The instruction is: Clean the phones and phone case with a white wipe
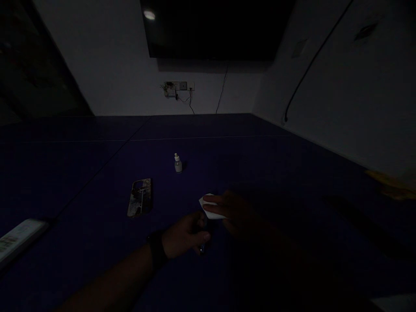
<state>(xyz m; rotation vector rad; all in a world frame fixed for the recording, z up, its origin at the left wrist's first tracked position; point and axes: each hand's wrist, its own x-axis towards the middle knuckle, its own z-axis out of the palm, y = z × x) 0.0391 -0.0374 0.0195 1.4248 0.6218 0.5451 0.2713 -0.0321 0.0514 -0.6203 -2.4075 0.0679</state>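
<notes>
Dim light; two bare hands in view over one dark blue table (211, 154), with one dark band (157, 250) on the left wrist. Left hand (185, 236): thumb and fingers closed around one dark object (202, 248), a small bluish glint at its lower end; most of it is lost in shadow and under the fingers, so its kind cannot be told. Right hand (232, 212): two fingers lie clearly visible across one white cloth (212, 209), thumb lower down, the cloth held beneath the fingers; whether the thumb meets it from below is hidden. Cloth sits just beside the left hand's fingertips, by the upper end of the dark object; contact between the two cannot be confirmed. Other items on the table: one small bottle (178, 166) with a pale dropper top, upright, beyond the hands and a little to the left; one phone case (140, 197), lying flat, patterned, camera cutout at the far end, nearer the left hand than the box; one white box (20, 239), long, at the left edge; one yellow item (390, 185) at the right, form unclear. Background: one large dark screen (214, 32) on the wall, one group of sockets (178, 86) below it, number uncertain.
</notes>
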